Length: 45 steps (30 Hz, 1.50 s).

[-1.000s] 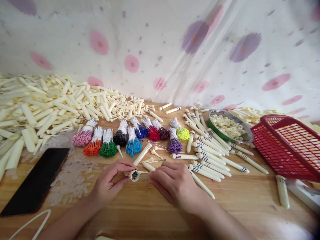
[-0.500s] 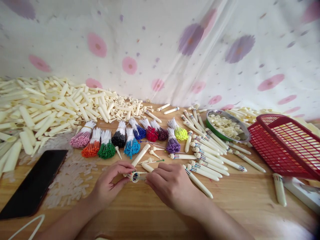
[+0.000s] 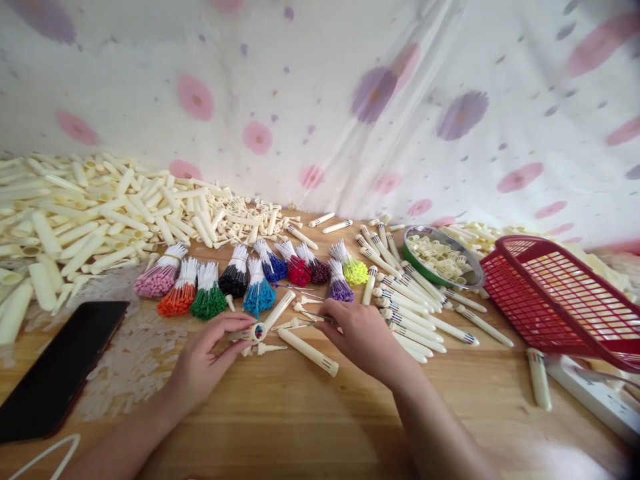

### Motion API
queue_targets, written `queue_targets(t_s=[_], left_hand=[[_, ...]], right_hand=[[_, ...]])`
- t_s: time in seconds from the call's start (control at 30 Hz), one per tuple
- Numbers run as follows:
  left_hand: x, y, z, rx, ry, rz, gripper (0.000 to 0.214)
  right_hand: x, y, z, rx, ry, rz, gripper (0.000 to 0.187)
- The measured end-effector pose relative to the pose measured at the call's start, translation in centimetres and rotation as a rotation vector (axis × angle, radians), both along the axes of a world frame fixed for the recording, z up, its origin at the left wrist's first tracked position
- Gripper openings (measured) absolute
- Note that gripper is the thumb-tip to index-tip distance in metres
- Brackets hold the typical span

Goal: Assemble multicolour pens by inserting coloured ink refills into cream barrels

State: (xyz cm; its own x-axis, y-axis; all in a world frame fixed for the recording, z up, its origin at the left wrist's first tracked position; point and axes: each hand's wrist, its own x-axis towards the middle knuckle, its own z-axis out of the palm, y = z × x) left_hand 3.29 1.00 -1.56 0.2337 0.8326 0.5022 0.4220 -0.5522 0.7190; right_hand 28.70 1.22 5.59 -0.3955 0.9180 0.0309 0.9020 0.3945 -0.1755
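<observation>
My left hand (image 3: 213, 353) pinches a short cream pen part (image 3: 257, 331) between thumb and fingers. Its round open end faces me, with coloured bits inside. My right hand (image 3: 357, 333) is closed on thin metal tweezers (image 3: 320, 316), whose tips reach over small cream pen parts (image 3: 303, 307) on the table; whether they touch one I cannot tell. Between my hands lie a slotted pen barrel (image 3: 307, 351) and a slim cream plunger-like piece (image 3: 267, 349). Behind them stand banded bundles of coloured refills, among them a light blue bundle (image 3: 259, 293) and a purple bundle (image 3: 341, 283).
Cream barrels form a large pile (image 3: 90, 207) at the left. A black phone (image 3: 63, 367) lies near small clear pieces (image 3: 130, 363). Several multicolour pens (image 3: 415, 307) sit to the right, by a green-sided bowl (image 3: 425, 270) of cream parts and a red basket (image 3: 555, 307).
My right hand has moved up and right, away from the pen part in my left hand, toward the loose pieces. My left hand has shifted slightly left and up. The view has tilted a little.
</observation>
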Motion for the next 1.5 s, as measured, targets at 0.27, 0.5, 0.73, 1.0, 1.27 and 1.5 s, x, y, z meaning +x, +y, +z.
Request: queue_targets(t_s=[0.27, 0.5, 0.73, 1.0, 1.27, 1.5], left_hand=[[-0.2, 0.5, 0.1, -0.008, 0.033, 0.024, 0.028], [0.6, 0.0, -0.1, 0.018, 0.021, -0.1, 0.014], [0.2, -0.2, -0.3, -0.003, 0.066, -0.07, 0.02], [0.1, -0.3, 0.4, 0.074, 0.137, -0.061, 0.025], [0.2, -0.4, 0.1, 0.112, 0.196, -0.055, 0.026], [0.7, -0.5, 0.6, 0.131, 0.2, -0.126, 0.026]], right_hand=[[-0.5, 0.6, -1.5, -0.133, -0.224, -0.099, 0.01], [-2.4, 1.4, -3.2, -0.085, -0.016, 0.021, 0.02], [-1.8, 1.8, -3.9, -0.093, 0.103, -0.055, 0.015], [-0.2, -0.6, 0.2, -0.037, 0.573, 0.065, 0.007], [-0.7, -0.5, -0.4, -0.027, 0.524, 0.174, 0.008], [-1.5, -0.5, -0.7, -0.063, 0.465, 0.252, 0.004]])
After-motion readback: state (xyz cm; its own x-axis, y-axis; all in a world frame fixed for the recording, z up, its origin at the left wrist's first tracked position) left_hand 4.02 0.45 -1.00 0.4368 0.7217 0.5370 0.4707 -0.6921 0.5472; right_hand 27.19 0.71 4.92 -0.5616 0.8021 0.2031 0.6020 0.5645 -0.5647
